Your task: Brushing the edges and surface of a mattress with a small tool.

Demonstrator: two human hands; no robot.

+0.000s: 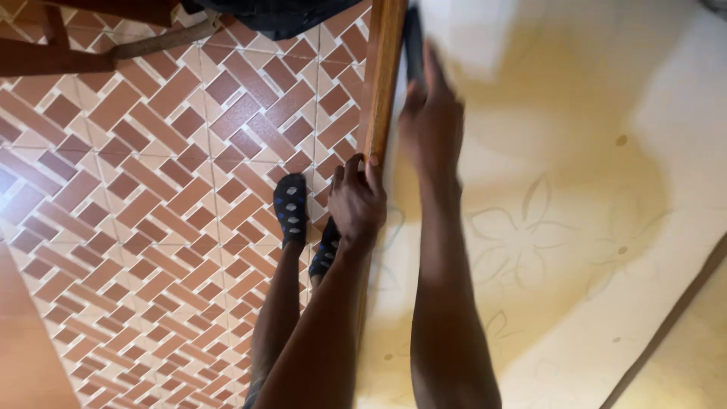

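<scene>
Now I see the left hand gripping the wooden edge in the frame's middle, while the right hand, higher up, is closed on a dark flat object against the pale flowered sheet.

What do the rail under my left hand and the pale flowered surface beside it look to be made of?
The rail looks like varnished wood: warm brown with a slight sheen. The flowered surface seems a cream fabric, matte, with faint outlined flowers, possibly a mattress cover. The left hand grips the rail.
</scene>
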